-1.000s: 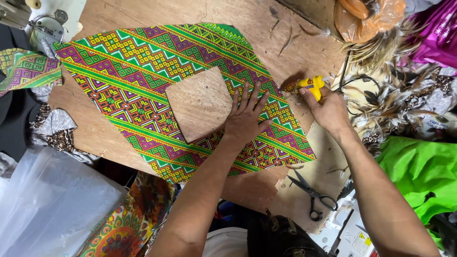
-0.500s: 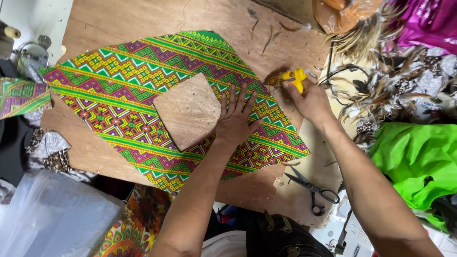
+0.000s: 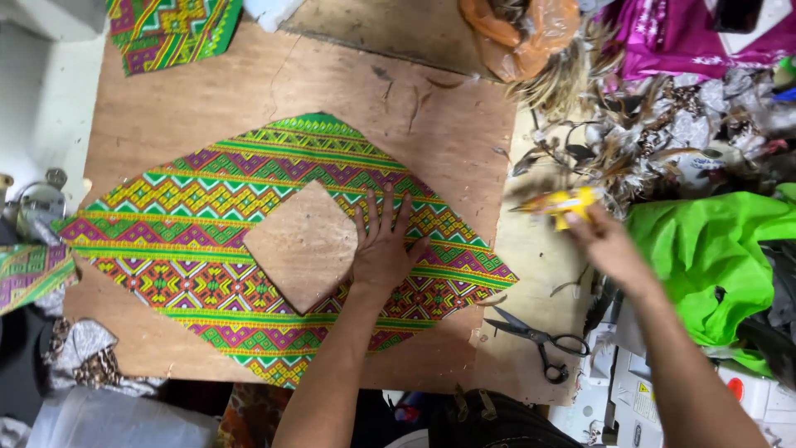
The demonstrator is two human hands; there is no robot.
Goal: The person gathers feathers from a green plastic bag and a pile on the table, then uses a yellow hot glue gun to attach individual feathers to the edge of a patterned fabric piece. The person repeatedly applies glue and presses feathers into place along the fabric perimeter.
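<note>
A diamond-shaped piece of patterned fabric [image 3: 191,224], green, yellow, red and purple, lies flat on a brown wooden board [image 3: 207,91]. It has a diamond-shaped hole in its middle where the board shows through. My left hand [image 3: 383,245] presses flat on the fabric at the hole's right edge, fingers spread. My right hand [image 3: 605,241] is off the fabric to the right, over the pale table edge, gripping a yellow glue gun [image 3: 557,204], which is blurred.
Black-handled scissors [image 3: 539,338] lie near the board's front right corner. Bright green cloth [image 3: 713,257], feathers [image 3: 630,158] and magenta cloth [image 3: 680,37] crowd the right side. Another patterned piece [image 3: 170,29] sits at the back left, more scraps at the left edge.
My right hand has carried the glue gun away from the fabric's right edge, out to the right. My left hand stays pressed on the fabric. The view has shifted.
</note>
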